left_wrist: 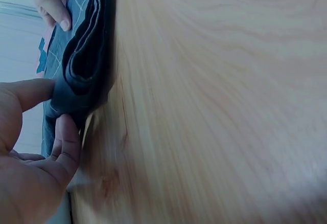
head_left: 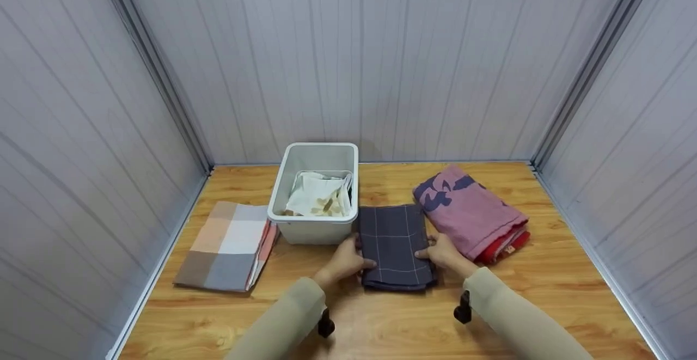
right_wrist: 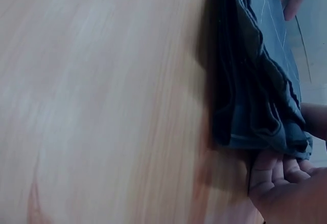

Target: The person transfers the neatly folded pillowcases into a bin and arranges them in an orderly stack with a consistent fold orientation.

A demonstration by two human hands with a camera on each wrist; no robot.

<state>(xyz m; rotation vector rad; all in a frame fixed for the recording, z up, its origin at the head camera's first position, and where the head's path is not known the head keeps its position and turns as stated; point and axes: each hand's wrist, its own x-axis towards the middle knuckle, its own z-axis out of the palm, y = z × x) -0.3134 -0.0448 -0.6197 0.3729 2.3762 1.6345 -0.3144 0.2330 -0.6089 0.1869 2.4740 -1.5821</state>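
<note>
A folded dark grey cloth (head_left: 393, 243) with thin pale check lines lies on the wooden table, right of the white bin. My left hand (head_left: 347, 259) grips its left side, thumb on top and fingers at the edge. On the opposite side my right hand (head_left: 444, 252) grips the same cloth, its thumb over the top face. In the left wrist view the thick folded layers of the cloth (left_wrist: 76, 81) show between thumb and fingers. The right wrist view shows fingers (right_wrist: 278, 170) curled at the lower corner of the stack.
Just behind my left hand stands the white bin (head_left: 310, 224), with pale patterned cloth (head_left: 316, 194) inside. At the left lies a folded checked cloth (head_left: 226, 245) in orange, white and grey. A folded pink-and-purple cloth (head_left: 471, 213) with red layers lies close by my right hand. Panel walls (head_left: 359, 66) enclose the table.
</note>
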